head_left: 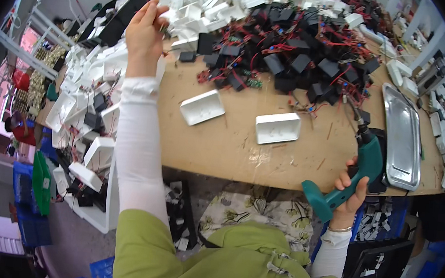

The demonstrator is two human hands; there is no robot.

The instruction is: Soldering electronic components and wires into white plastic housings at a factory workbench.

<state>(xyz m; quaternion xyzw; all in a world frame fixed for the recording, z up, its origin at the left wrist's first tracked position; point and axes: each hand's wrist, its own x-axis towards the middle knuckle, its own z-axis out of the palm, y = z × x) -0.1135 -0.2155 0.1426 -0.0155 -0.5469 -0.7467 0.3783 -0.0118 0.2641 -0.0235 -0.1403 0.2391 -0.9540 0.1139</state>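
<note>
My left hand (146, 32) is raised at the far left edge of the table, beside a heap of white plastic cases (205, 9). Its fingertips are pinched together; whatever may be between them cannot be made out. At the right, my right hand (354, 192) is wrapped round the handle of a green power screwdriver (369, 161), whose tip points away from me over the tabletop. Between my arms two open white cases lie apart, one tilted at the left (202, 107) and one nearer the middle (278, 129).
A big pile of black boxes with red wires (300, 58) covers the table's far side. A shiny metal tray (403, 140) lies at the right. Left of my arm, a white bin (110, 211) holds cases and wired parts. Blue crates (30, 217) stand lower left.
</note>
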